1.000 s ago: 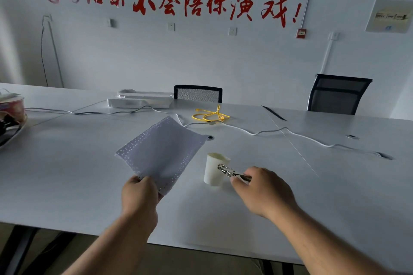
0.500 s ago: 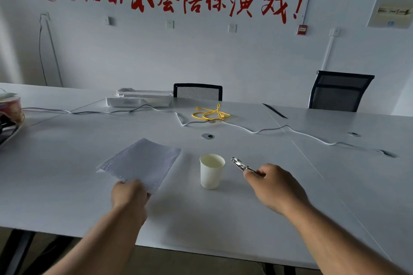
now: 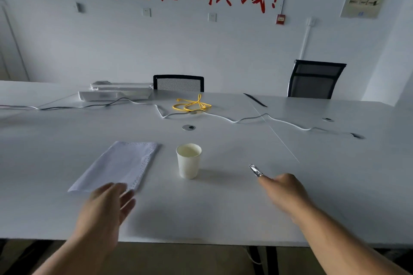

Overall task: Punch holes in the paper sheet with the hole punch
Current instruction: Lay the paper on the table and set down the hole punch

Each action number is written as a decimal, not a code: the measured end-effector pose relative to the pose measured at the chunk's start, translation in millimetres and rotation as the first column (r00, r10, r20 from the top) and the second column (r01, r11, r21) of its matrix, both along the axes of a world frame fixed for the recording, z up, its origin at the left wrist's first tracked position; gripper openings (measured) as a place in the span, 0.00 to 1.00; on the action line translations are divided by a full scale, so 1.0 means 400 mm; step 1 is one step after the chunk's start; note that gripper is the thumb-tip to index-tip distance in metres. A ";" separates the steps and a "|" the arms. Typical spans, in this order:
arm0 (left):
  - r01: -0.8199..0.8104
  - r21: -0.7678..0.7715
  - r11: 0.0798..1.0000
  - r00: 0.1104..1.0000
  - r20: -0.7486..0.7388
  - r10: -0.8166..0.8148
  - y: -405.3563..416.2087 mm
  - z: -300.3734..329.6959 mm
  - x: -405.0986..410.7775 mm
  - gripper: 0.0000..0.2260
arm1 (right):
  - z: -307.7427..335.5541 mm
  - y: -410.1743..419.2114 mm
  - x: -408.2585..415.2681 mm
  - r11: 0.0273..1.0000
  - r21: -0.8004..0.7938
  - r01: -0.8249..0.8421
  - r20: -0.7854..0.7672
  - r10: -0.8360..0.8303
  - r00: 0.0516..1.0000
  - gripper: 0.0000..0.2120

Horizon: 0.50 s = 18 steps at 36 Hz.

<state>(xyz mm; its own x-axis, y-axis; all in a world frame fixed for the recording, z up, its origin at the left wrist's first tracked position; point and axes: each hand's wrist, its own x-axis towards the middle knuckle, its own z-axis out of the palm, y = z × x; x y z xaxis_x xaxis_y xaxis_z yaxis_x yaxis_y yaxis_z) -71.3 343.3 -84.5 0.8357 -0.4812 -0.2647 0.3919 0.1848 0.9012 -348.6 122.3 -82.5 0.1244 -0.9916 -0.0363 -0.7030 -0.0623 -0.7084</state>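
The white paper sheet [image 3: 118, 166], with rows of small holes along its right and far edges, lies flat on the white table [image 3: 223, 207], left of a paper cup. My left hand [image 3: 107, 210] hovers just in front of the sheet's near edge with fingers spread, holding nothing. My right hand [image 3: 285, 192] is to the right of the cup, its fingers closed on the handles of the metal hole punch [image 3: 256, 170], whose shiny tip points away to the upper left, low over the table.
A white paper cup [image 3: 188, 161] stands between sheet and punch. Farther back are a round cable grommet [image 3: 188, 127], a coiled yellow cable [image 3: 192, 105], a white cable [image 3: 245, 119], a white tray [image 3: 114, 94] and two black chairs [image 3: 316, 79].
My left hand laid the sheet flat on the table and let go, pulling back toward me. My right hand carried the punch from the cup's rim to the right and down.
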 end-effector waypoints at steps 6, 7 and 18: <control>0.045 0.479 0.877 0.535 0.729 -0.426 -0.026 -0.063 -0.028 0.07 | -0.031 -0.005 0.015 0.963 -0.239 0.124 -0.246 -0.183 0.952 0.24; 0.037 0.543 0.839 0.433 0.748 -0.503 -0.037 -0.072 -0.028 0.09 | -0.034 -0.003 0.019 0.954 -0.271 0.130 -0.256 -0.202 0.945 0.23; -0.072 0.699 0.711 0.199 0.709 -0.677 -0.083 -0.092 -0.037 0.10 | -0.073 -0.014 0.033 0.910 -0.336 0.241 -0.390 -0.368 0.844 0.24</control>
